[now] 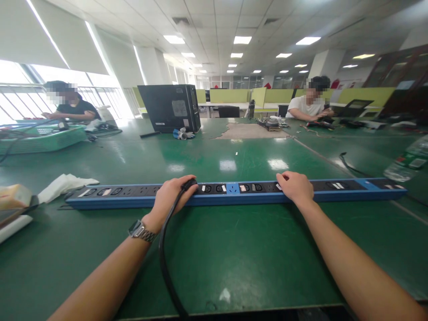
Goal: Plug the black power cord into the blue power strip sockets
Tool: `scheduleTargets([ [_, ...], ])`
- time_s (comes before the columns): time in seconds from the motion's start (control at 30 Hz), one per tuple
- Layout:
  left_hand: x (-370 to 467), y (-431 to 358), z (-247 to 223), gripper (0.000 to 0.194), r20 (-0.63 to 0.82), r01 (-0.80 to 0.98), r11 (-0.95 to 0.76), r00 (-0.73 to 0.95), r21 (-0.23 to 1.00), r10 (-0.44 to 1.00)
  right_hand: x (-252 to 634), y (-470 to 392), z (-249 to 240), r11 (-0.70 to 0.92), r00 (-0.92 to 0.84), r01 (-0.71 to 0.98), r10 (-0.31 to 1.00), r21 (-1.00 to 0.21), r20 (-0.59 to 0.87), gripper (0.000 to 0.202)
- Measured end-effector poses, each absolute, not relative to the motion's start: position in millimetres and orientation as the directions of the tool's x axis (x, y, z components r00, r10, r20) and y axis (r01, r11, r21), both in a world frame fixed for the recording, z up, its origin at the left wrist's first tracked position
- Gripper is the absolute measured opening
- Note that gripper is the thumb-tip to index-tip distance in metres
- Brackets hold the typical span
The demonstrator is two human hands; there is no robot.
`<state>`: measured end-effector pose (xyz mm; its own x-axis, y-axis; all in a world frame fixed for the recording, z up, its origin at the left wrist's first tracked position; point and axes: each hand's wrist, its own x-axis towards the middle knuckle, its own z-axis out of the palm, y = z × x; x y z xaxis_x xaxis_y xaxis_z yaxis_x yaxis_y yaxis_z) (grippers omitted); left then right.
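Observation:
A long blue-and-black power strip lies crosswise on the green table in front of me. Along its black top run rows of sockets, a blue socket and several small white labels. My left hand, with a metal-banded watch on the wrist, is closed around a black plug at the strip's top. From that plug a thick black cord hangs down toward the table's near edge. Farther right, my right hand is closed on the strip with curled fingers, beside a white label; its fingertips are partly hidden.
Behind the strip stand a black computer case and a pair of gloves. A green basket is at left, near crumpled white tissue. A plastic bottle lies at right. Two people sit across the table.

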<state>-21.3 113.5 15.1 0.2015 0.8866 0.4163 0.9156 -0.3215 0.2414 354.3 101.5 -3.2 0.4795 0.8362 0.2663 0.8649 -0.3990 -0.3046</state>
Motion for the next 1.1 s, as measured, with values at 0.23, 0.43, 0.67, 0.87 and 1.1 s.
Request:
scheduleTargets([
  [0.23,-15.6,108.9,7.6,0.04,0.526,0.858,-0.401,0.191,0.321,0.829,353.3,101.3,-2.8,-0.392,0.471,0.871,0.839,-0.298,0.273,0.045],
  [0.43,34.6,103.5,20.0,0.038,0.539,0.735,-0.443,0.126,0.513,0.833,353.1,101.3,-3.1,-0.392,0.476,0.869,0.83,-0.303,0.29,0.044],
  [0.67,95.4,94.5,16.4,0.037,0.421,0.857,-0.42,0.277,0.299,0.864,353.5,101.5,-3.0,-0.388,0.467,0.873,0.839,-0.294,0.279,0.044],
  [0.87,101.4,92.0,14.6,0.035,0.436,0.847,-0.432,0.277,0.309,0.856,353.4,101.7,-3.9,-0.389,0.47,0.871,0.836,-0.299,0.283,0.045],
  [1.1,102.5,100.6,2.7,0.035,0.44,0.784,-0.339,0.094,0.52,0.893,353.2,100.9,-2.0,-0.377,0.453,0.88,0.849,-0.288,0.272,0.045],
])
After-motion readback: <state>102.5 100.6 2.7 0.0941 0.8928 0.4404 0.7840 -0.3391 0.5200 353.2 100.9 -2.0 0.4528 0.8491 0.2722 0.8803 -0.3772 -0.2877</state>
